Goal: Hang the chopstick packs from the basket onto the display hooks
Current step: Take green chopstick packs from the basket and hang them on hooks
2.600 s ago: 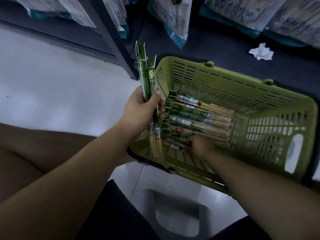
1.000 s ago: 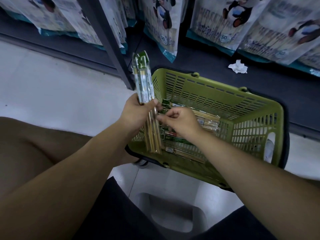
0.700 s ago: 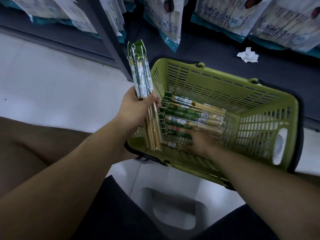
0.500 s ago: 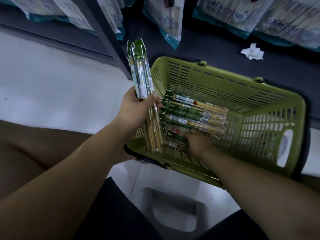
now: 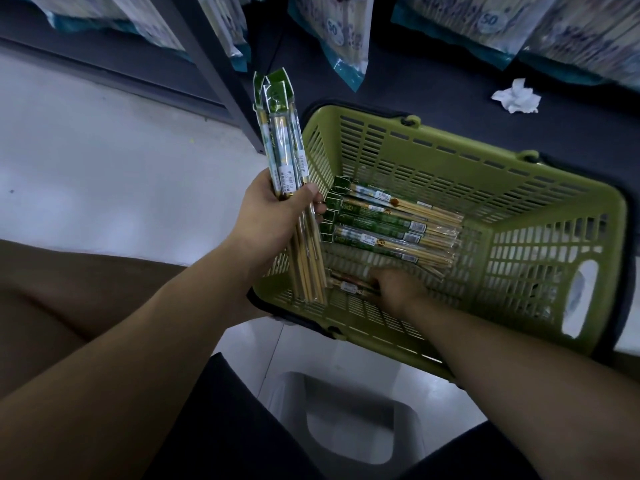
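Green basket (image 5: 450,161) holds a row of chopstick packs (image 5: 388,230) just beyond the right hand (image 5: 398,289), which reaches onto a single pack (image 5: 346,285) on the basket floor, whether it grips I cannot tell, while the left hand (image 5: 273,220) clutches an upright bundle of packs (image 5: 282,157) over the basket's left rim

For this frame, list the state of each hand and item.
Left hand: grips bundle of packs, held upright.
Right hand: inside basket, touching lone pack; grip unclear.
Basket: upright, holds packs.
Loose packs: lying flat in basket.
Tissue: crumpled on dark shelf base.
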Available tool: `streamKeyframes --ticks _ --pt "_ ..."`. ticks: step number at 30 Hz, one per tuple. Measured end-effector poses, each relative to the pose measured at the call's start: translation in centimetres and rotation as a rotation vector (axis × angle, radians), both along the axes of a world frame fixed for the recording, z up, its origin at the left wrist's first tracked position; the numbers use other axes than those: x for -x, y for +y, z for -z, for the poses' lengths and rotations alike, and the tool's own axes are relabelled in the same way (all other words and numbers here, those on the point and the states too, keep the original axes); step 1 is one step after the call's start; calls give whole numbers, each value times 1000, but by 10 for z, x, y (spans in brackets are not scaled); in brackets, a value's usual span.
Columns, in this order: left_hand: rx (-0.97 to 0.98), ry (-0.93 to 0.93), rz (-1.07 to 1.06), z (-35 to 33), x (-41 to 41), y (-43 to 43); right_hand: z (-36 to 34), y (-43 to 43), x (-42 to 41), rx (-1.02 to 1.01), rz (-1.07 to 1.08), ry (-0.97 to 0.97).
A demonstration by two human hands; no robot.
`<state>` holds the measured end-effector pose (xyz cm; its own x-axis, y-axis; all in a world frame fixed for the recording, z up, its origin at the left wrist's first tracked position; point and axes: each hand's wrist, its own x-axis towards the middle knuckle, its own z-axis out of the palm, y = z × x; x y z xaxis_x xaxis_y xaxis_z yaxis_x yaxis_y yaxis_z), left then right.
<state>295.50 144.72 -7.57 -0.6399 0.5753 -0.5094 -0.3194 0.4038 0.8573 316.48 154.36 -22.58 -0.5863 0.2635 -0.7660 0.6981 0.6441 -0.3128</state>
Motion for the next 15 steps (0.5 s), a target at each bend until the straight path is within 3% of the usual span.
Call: streamKeyframes --ticks 7,15 --pt "-5 -9 -7 1 1 0 0 7 3 27 -73 -47" --pt "9 -16 -9 1 0 0 -10 14 0 117 32 -17"
